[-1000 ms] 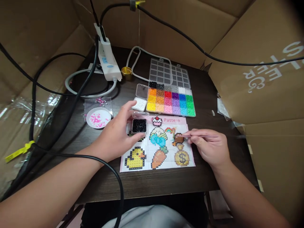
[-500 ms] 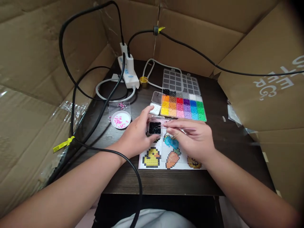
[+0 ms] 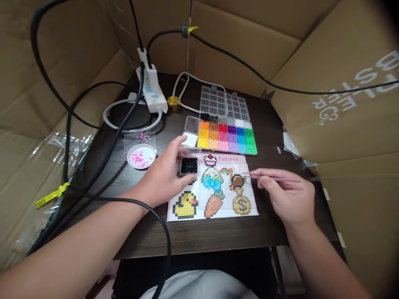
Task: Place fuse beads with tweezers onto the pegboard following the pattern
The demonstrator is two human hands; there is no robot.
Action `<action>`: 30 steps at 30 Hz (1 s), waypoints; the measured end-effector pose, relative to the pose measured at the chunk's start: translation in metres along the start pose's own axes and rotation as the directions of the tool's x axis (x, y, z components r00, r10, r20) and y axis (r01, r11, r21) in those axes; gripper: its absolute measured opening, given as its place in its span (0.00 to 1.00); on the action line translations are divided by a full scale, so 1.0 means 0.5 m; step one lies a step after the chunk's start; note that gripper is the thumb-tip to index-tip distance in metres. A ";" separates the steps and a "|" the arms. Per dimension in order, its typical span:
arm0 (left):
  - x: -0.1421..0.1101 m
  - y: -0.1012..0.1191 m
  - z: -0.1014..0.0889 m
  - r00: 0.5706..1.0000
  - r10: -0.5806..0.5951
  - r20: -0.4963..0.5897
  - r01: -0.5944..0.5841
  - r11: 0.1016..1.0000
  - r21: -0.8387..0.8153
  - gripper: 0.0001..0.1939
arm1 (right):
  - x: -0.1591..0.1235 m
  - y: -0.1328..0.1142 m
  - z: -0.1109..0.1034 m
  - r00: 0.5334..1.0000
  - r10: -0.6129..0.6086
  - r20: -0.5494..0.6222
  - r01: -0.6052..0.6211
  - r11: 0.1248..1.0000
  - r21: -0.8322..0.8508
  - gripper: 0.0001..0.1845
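Thumb and fingers of my left hand curve round a small clear box of black beads, its lid tipped up behind it. My right hand pinches pink tweezers, whose tips reach over the right side of the pattern sheet. Whether a bead sits in the tips is too small to tell. Printed on the sheet are a duck, a carrot, a money bag and other pixel pictures. Light blue beads lie over the ice-cream picture, seemingly on a clear pegboard.
Behind the sheet stands an open bead case with many colours. Left of it is a small box of white beads. A white dish holds pink and white beads. Black cables, a power strip and a gold cup lie farther back.
My right hand has moved right with the tweezers, away from the black beads, uncovering more of the sheet. My left hand still holds the box. The whole view has shifted a little.
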State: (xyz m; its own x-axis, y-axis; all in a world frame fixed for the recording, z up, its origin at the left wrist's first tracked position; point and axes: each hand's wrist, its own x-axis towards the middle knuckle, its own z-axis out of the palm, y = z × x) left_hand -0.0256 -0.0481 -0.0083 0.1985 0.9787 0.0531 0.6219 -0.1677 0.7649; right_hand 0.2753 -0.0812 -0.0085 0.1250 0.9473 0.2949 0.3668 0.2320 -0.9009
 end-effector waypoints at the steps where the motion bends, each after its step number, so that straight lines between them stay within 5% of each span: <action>1: 0.001 0.000 0.000 1.000 0.002 -0.001 -0.002 1.000 0.005 0.46 | -0.013 0.009 -0.007 1.000 0.023 -0.012 -0.023 1.000 0.002 0.04; 13: 0.008 0.002 -0.003 0.999 -0.040 -0.029 0.041 0.999 0.032 0.45 | -0.022 -0.011 0.026 0.989 0.042 0.145 -0.061 0.990 0.129 0.06; 20: 0.007 0.005 -0.003 0.998 -0.056 -0.014 0.057 0.998 0.034 0.45 | -0.021 -0.005 0.030 0.984 0.119 0.136 -0.141 0.975 0.171 0.03; 30: 0.006 0.004 -0.003 1.000 -0.012 -0.028 0.012 0.999 0.032 0.44 | -0.043 -0.013 0.039 0.999 0.041 0.029 -0.044 0.995 0.094 0.05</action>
State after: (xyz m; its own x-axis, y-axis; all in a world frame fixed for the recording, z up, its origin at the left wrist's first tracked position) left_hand -0.0249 -0.0452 -0.0058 0.1697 0.9835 0.0625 0.6480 -0.1591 0.7449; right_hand 0.2521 -0.0988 -0.0151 0.1129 0.9621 0.2481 0.2726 0.2101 -0.9389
